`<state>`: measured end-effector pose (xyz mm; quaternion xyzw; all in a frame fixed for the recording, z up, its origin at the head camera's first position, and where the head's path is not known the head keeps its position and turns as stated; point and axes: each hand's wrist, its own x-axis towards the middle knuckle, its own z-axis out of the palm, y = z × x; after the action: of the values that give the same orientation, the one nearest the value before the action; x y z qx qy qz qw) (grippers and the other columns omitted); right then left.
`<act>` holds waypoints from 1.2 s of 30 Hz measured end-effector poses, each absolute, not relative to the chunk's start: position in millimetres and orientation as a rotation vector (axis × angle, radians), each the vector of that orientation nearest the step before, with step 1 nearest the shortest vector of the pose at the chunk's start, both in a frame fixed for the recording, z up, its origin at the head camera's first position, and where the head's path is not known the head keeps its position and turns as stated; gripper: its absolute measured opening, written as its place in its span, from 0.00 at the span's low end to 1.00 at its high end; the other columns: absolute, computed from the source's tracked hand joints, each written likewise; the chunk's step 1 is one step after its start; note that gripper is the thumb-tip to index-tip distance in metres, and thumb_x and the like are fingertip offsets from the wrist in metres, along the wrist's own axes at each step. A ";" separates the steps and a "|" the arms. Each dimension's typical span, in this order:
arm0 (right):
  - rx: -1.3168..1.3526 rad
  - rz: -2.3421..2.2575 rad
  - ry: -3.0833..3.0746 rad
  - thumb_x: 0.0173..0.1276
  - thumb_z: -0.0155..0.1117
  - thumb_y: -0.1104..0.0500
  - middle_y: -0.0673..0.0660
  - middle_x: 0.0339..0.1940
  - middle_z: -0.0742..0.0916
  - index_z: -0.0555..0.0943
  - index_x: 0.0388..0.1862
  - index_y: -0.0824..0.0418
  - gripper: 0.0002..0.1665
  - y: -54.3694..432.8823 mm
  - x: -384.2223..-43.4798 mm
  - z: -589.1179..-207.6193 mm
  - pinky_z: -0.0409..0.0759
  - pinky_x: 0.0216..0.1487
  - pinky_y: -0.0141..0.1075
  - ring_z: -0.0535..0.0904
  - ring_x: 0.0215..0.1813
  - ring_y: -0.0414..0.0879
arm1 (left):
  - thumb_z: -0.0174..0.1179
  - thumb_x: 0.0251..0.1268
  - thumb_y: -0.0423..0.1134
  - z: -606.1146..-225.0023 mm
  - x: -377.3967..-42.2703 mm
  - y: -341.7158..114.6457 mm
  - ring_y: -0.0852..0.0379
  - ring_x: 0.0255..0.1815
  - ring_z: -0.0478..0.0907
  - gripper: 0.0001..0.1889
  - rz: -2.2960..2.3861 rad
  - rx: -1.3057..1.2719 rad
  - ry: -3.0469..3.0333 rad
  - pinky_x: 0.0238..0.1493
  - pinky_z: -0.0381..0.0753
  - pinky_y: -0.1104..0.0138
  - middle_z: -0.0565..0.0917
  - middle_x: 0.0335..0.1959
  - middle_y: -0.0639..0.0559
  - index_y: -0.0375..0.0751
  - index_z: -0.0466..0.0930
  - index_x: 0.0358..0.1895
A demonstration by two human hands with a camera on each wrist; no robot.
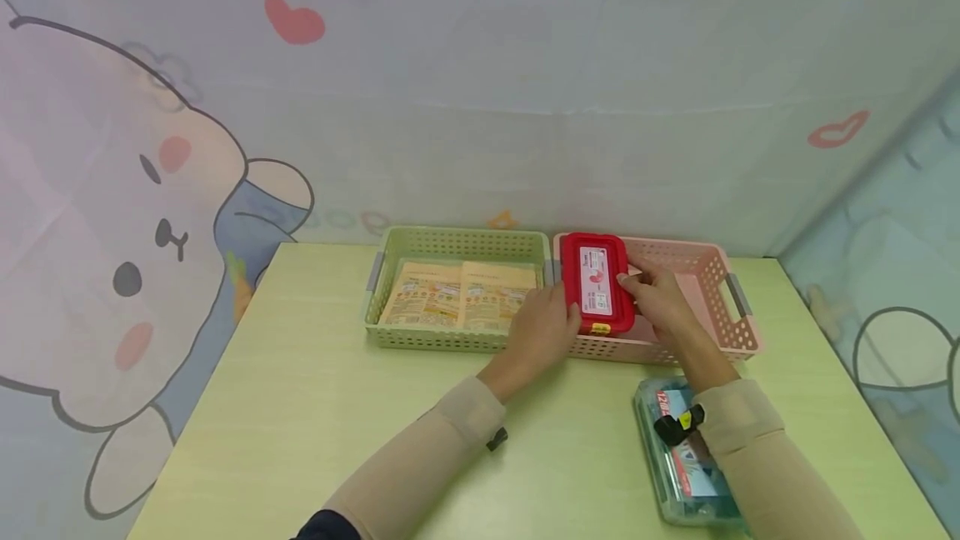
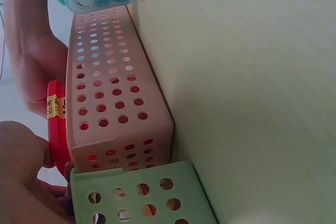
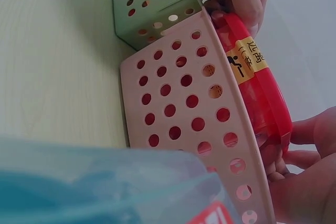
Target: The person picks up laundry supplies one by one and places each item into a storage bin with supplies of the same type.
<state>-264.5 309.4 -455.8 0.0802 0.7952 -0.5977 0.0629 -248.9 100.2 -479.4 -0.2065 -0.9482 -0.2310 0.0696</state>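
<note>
A red lidded box (image 1: pixel 596 280) with a pinkish label and a yellow sticker sits at the left end of the pink basket (image 1: pixel 720 307), its lid about level with the rim. My left hand (image 1: pixel 543 325) grips its left side, near where the pink and green baskets meet. On the opposite side my right hand (image 1: pixel 662 300) holds it, thumb on the lid's edge. The right wrist view shows the red box (image 3: pixel 257 95) partly inside the pink basket (image 3: pixel 173 93), with right-hand fingers (image 3: pixel 302 132) against its side and some fingers hidden behind the basket wall.
The green basket (image 1: pixel 457 340) to the left holds flat yellowish packets (image 1: pixel 461 294). A clear teal-tinted case (image 1: pixel 675 473) with a printed label lies on the table (image 1: pixel 300 407) under the right forearm. Behind the baskets hangs a printed cloth (image 1: pixel 465 107).
</note>
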 end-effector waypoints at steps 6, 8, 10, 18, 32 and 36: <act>0.239 -1.787 2.423 0.85 0.56 0.53 0.68 0.72 0.73 0.51 0.90 0.50 0.41 309.0 -263.1 -456.2 0.87 0.53 0.37 0.78 0.62 0.61 | 0.54 0.84 0.49 -480.2 -248.6 99.0 0.56 0.46 0.79 0.17 -0.686 -0.637 -2.843 0.45 0.82 0.67 0.85 0.47 0.51 0.39 0.78 0.59; 0.244 -1.772 2.430 0.85 0.56 0.53 0.68 0.72 0.73 0.51 0.90 0.50 0.42 309.8 -262.8 -456.6 0.87 0.53 0.38 0.79 0.61 0.61 | 0.54 0.84 0.49 -481.2 -249.0 99.3 0.56 0.46 0.78 0.18 -0.674 -0.640 -2.848 0.45 0.82 0.67 0.85 0.48 0.51 0.38 0.78 0.61; 0.247 -1.753 2.445 0.85 0.56 0.52 0.68 0.71 0.74 0.51 0.90 0.50 0.42 310.2 -262.7 -456.6 0.87 0.52 0.38 0.79 0.60 0.61 | 0.53 0.84 0.49 -481.8 -249.5 99.7 0.56 0.46 0.78 0.20 -0.665 -0.637 -2.854 0.44 0.82 0.67 0.85 0.48 0.50 0.37 0.77 0.63; 0.248 -1.694 2.490 0.85 0.56 0.52 0.69 0.69 0.75 0.51 0.90 0.54 0.42 309.5 -263.5 -455.1 0.88 0.52 0.39 0.81 0.57 0.61 | 0.53 0.84 0.50 -482.1 -250.2 99.9 0.56 0.45 0.77 0.22 -0.641 -0.634 -2.853 0.44 0.81 0.67 0.86 0.50 0.50 0.36 0.77 0.66; 0.250 -1.642 2.557 0.85 0.56 0.53 0.69 0.65 0.76 0.52 0.89 0.56 0.41 306.4 -261.7 -453.4 0.88 0.49 0.38 0.80 0.55 0.60 | 0.53 0.84 0.50 -480.2 -249.6 101.8 0.55 0.45 0.78 0.24 -0.590 -0.627 -2.852 0.44 0.82 0.67 0.87 0.54 0.49 0.35 0.77 0.68; 0.261 -1.619 2.573 0.85 0.57 0.53 0.68 0.66 0.76 0.52 0.89 0.54 0.42 306.6 -260.6 -454.4 0.88 0.52 0.41 0.80 0.56 0.61 | 0.54 0.83 0.50 -480.0 -249.2 102.1 0.55 0.44 0.79 0.24 -0.585 -0.625 -2.852 0.43 0.82 0.67 0.87 0.53 0.48 0.35 0.77 0.67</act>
<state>-260.6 306.6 -454.4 0.0854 0.8424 -0.5301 0.0452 -249.2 102.1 -480.0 -0.2093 -0.9546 -0.1958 0.0818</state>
